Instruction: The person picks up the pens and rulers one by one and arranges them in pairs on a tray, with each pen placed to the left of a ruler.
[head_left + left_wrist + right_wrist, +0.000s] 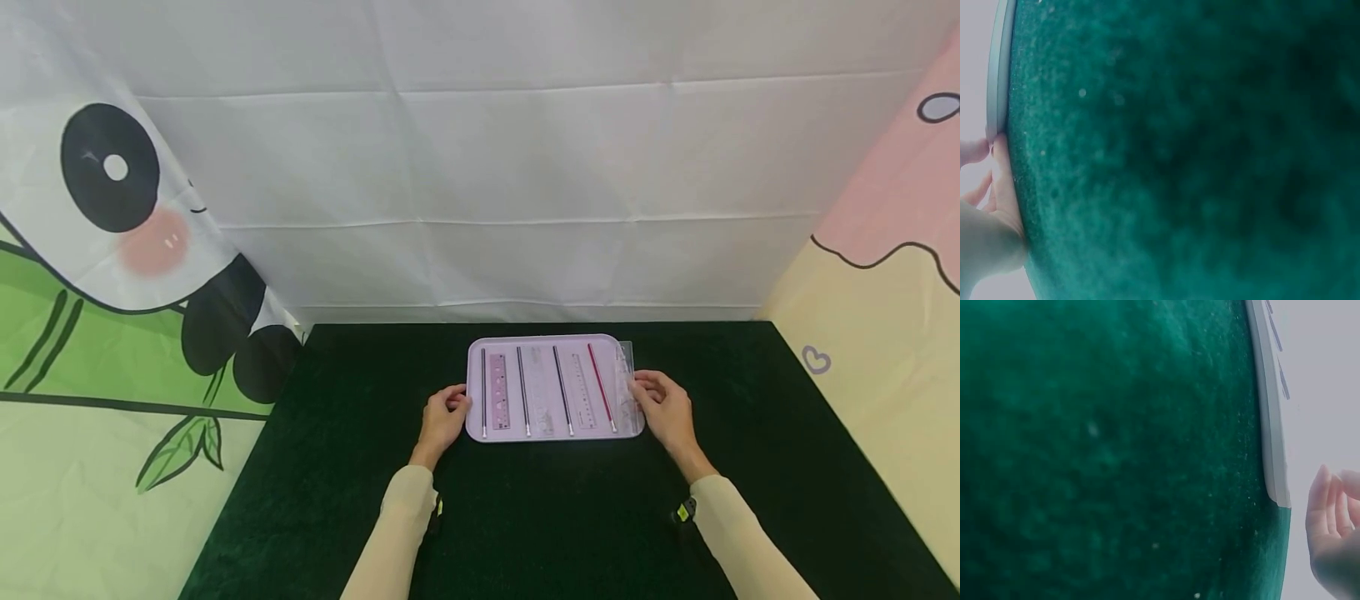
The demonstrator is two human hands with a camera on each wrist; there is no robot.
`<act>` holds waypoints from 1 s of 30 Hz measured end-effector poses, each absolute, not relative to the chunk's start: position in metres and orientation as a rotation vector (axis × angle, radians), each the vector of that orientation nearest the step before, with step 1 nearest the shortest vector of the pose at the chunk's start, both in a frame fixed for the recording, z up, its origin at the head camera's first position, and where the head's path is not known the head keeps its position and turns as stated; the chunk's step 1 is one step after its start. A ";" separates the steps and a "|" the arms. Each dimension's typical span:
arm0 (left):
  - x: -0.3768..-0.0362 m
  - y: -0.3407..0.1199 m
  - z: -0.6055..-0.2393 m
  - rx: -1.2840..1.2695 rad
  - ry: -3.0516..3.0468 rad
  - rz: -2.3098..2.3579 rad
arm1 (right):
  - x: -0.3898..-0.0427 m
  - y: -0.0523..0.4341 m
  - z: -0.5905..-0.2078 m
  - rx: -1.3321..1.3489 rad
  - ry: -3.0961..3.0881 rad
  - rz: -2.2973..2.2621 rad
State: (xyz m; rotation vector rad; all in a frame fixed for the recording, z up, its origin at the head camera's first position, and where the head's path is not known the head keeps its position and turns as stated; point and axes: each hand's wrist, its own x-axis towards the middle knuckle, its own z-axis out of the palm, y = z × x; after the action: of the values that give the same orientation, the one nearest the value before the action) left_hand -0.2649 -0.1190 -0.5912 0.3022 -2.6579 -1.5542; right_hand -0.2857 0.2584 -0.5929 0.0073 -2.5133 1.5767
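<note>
A lilac tray [555,439] lies on the dark green cloth. My left hand [442,419] pinches its left rim between thumb and fingers; the left wrist view shows the fingertips at the tray edge [999,75]. Over the right rim a clear plastic ruler [627,357] sticks out, and my right hand [663,408] pinches it near the edge. In the right wrist view the right hand [1334,515] appears apart from the tray rim [1272,444]. On the tray, three dark pencils [522,392] and a red pencil [602,387] alternate with a pink ruler [499,392] and pale see-through rulers [582,392].
The green cloth [555,525] covers the table and ends at a white sheet [525,192] behind the tray. Printed cartoon sheets [75,483] hang at the left and right sides.
</note>
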 end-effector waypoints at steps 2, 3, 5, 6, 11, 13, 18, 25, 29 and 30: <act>-0.266 -0.119 -0.592 0.307 -2.660 -1.557 | -0.288 0.258 -0.593 0.007 -2.523 1.569; -0.266 -0.118 -0.592 0.311 -2.659 -1.560 | -0.289 0.258 -0.592 0.006 -2.525 1.565; -0.267 -0.118 -0.592 0.311 -2.662 -1.554 | -0.292 0.258 -0.592 0.008 -2.529 1.554; -0.267 -0.118 -0.592 0.302 -2.663 -1.546 | -0.293 0.257 -0.591 0.010 -2.531 1.548; -0.267 -0.119 -0.592 0.294 -2.655 -1.543 | -0.297 0.254 -0.591 0.028 -2.563 1.511; -0.267 -0.119 -0.592 0.295 -2.657 -1.544 | -0.298 0.253 -0.592 0.020 -2.584 1.493; -0.265 -0.119 -0.591 0.308 -2.663 -1.555 | -0.301 0.252 -0.593 -0.008 -2.613 1.465; -0.265 -0.119 -0.590 0.293 -2.656 -1.546 | -0.305 0.248 -0.589 -0.022 -2.653 1.453; -0.266 -0.119 -0.592 0.301 -2.662 -1.540 | -0.307 0.246 -0.587 -0.017 -2.689 1.430; -0.266 -0.119 -0.592 0.303 -2.662 -1.539 | -0.308 0.246 -0.587 -0.010 -2.697 1.421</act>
State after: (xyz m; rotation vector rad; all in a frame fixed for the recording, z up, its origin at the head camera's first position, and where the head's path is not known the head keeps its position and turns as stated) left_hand -0.2656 -0.1190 -0.5923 0.3029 -2.6616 -1.5393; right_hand -0.3080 0.2460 -0.5869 -0.0104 -2.6974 1.4206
